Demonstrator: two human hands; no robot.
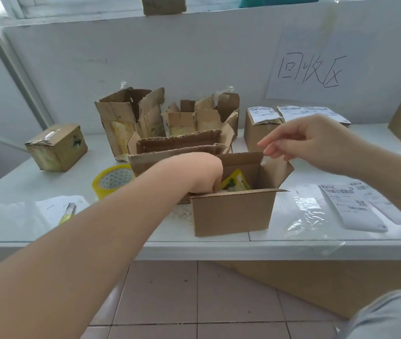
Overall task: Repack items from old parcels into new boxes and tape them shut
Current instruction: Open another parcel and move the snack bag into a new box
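Cardboard of the new box [233,212] was seen to be clean, stiff and corrugated, with flaps upright, near the front edge of the white table [47,231]. A glossy yellow packet [235,182] lay inside it. It was judged light, soft and slippery, best taken by its flat faces. The left hand [202,172] was sunk in the box with its fingers curled and hidden, so its hold could not be told. The right hand [312,140] was held, loosely curled, at the rear flap's edge; no pinch could be confirmed.
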